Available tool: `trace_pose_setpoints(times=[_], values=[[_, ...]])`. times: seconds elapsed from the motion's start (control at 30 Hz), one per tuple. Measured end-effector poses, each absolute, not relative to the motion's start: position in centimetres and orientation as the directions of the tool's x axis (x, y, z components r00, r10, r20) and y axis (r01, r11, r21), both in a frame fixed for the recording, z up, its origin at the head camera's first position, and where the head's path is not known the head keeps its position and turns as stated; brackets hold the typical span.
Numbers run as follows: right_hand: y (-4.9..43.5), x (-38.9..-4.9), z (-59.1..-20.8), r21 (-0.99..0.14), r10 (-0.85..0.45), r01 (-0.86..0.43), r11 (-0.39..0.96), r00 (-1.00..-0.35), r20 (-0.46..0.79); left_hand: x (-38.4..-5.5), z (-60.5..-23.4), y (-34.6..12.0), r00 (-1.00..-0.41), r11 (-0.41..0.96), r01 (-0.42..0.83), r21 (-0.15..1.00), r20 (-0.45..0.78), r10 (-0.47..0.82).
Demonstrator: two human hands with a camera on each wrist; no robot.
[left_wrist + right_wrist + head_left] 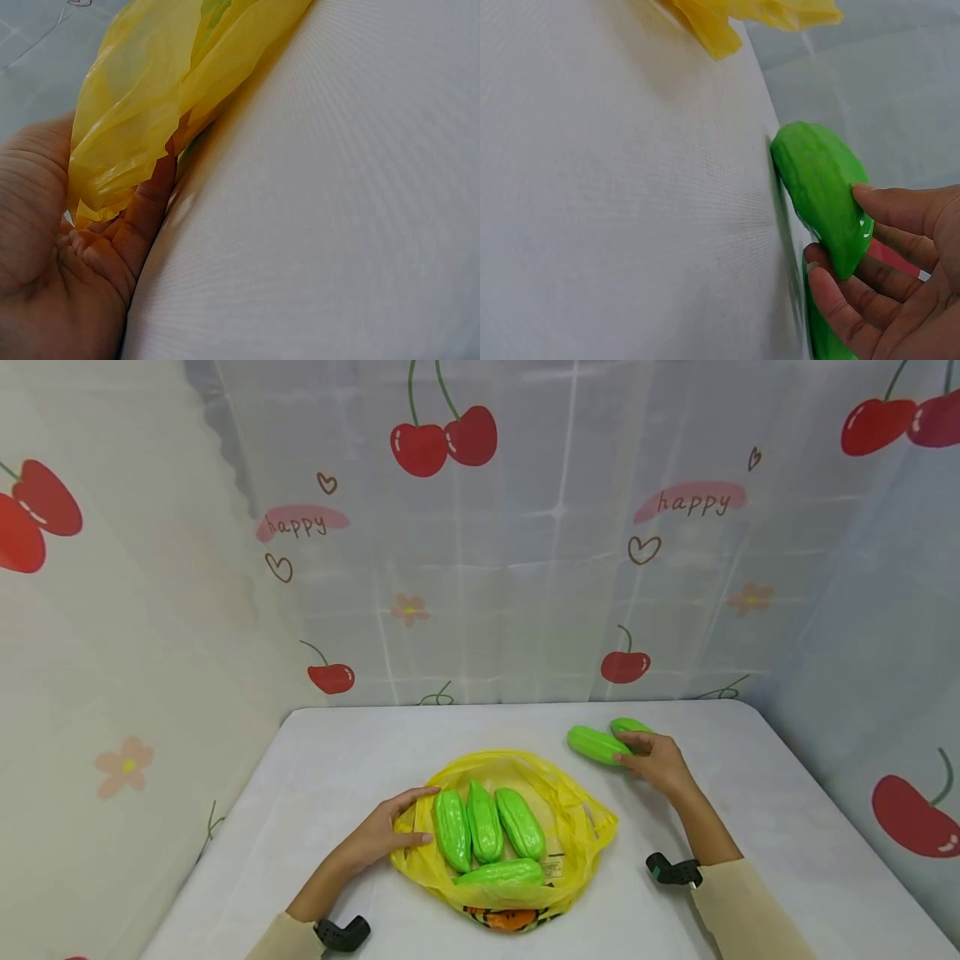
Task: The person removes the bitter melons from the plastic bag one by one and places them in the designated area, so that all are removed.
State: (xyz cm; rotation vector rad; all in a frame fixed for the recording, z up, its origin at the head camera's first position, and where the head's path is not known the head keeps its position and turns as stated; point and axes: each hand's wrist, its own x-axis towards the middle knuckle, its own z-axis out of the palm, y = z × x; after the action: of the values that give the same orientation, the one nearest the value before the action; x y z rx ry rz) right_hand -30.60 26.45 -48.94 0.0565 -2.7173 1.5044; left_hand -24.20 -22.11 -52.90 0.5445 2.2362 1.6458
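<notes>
A yellow plastic bag (573,852) lies wide-mouthed on the table, with several bright green ridged gourds (485,822) inside. My left hand (386,827) holds the bag's left rim; in the left wrist view the thin plastic (142,112) passes between thumb and fingers. Beyond the bag, to the right, my right hand (656,764) grips the near end of another green gourd (594,744). The right wrist view shows the thumb on one side of this gourd (817,180) and fingers on the other. One more gourd (628,725) lies just behind, partly hidden by the hand.
A white-covered table (315,760) bears everything. Behind it and on both sides hang pale curtains (525,568) printed with cherries and hearts. Black wrist devices (672,869) sit on both forearms.
</notes>
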Motion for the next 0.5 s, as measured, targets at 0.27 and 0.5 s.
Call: trace_pose_setpoints(times=[0.27,0.5], values=[[26.35,-30.46,-48.87,-0.833,-0.009,-0.007,0.553,-1.000,0.002,-24.18,-53.12,-22.10,-0.876,0.256,0.111,0.960,-0.027,0.482],[26.32,-30.48,-48.97,-0.817,-0.010,-0.004,0.576,-1.000,-0.003,-24.17,-53.04,-22.10,-0.872,0.252,0.117,0.961,-0.022,0.488]])
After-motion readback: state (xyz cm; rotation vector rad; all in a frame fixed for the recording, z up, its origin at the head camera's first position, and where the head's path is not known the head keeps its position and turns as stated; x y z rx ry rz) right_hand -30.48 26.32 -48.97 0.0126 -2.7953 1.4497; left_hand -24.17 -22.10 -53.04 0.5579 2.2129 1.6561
